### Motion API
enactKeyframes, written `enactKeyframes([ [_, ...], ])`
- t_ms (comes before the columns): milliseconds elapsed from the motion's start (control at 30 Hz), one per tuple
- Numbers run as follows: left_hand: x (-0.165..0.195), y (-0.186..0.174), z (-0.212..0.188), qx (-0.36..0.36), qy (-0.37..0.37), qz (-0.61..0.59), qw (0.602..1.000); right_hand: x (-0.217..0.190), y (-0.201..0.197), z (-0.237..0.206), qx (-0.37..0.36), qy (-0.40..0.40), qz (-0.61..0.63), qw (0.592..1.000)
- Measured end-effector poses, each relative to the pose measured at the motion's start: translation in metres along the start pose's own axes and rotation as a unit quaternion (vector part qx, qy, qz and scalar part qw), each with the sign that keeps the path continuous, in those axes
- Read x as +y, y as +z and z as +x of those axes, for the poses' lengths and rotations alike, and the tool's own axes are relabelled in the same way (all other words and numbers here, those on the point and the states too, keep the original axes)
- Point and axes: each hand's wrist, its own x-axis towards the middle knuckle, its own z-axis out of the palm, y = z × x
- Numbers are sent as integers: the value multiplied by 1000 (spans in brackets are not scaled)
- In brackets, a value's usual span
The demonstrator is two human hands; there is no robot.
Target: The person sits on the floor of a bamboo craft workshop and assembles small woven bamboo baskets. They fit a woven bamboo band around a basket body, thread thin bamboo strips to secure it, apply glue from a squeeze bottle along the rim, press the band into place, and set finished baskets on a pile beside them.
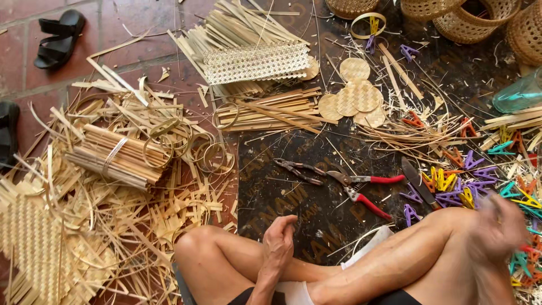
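Note:
I sit cross-legged on a dark mat [265,186]. My left hand [280,240] rests on my left shin with its fingers curled in and nothing visible in them. My right hand [504,226] is blurred beside my right knee, right over a heap of coloured plastic clothes pegs [460,189]; whether it holds one cannot be made out. In front of my legs lie red-handled shears [364,189], dark pliers [298,169] and a knife [415,179].
Round woven bamboo discs [355,96] lie behind the tools. A tied bundle of bamboo strips [116,155], bamboo rings [209,155] and scraps are at left, a woven mat [34,243] at lower left. Behind are a lattice strip [254,62], baskets [471,22], a sandal [59,36] and a bottle [516,93].

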Motion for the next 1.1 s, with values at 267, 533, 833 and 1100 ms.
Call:
enactKeyframes([
  [267, -27, 10, 12, 19, -214, -226, 950, -101, 228, 195, -198, -193, 74, 958],
  [533, -22, 7, 33, 29, -233, -241, 942, -247, 365, 221, -190, -356, 1, 915],
  [833, -13, 0, 40, 9, -235, -253, 939, -320, 407, 282, -423, -275, -133, 853],
  [1100, -13, -2, 45, -13, -247, -237, 939, -321, 414, 293, -435, -283, -64, 852],
])
